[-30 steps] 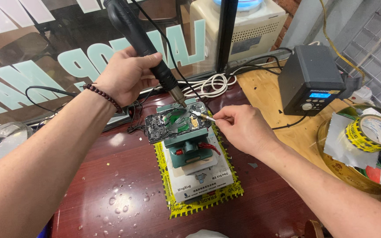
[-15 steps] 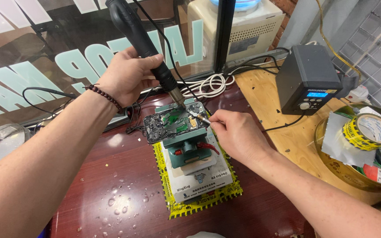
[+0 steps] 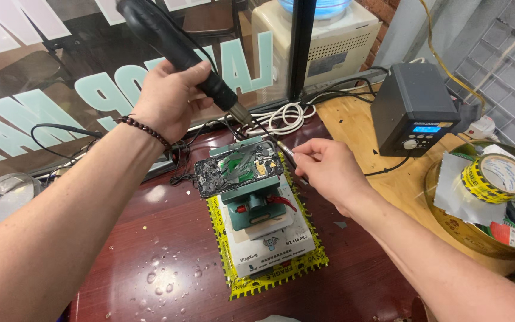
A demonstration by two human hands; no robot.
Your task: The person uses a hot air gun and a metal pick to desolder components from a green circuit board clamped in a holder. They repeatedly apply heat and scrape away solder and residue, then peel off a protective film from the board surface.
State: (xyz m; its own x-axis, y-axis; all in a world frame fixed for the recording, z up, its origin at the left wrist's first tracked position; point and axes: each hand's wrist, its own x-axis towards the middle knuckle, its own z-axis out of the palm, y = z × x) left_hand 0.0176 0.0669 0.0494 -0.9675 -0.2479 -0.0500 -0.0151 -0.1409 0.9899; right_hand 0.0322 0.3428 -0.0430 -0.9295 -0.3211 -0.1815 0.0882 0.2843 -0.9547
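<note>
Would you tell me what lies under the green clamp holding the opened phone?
Under the green clamp sits a white block, resting on a yellow mat whose edges show all round; the mat's middle is covered.

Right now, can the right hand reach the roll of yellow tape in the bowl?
Probably yes: the way to the yellow tape looks free, but the right hand already holds a thin tool.

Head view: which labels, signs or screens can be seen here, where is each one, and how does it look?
Station screen: small blue rectangle on the black box's front, right of the hands.
Window sign: big pale green letters on the glass behind the left hand.
Base label: white plate with dark print, under the green clamp.
Tape roll: yellow with black print, in the bowl at right.
</note>
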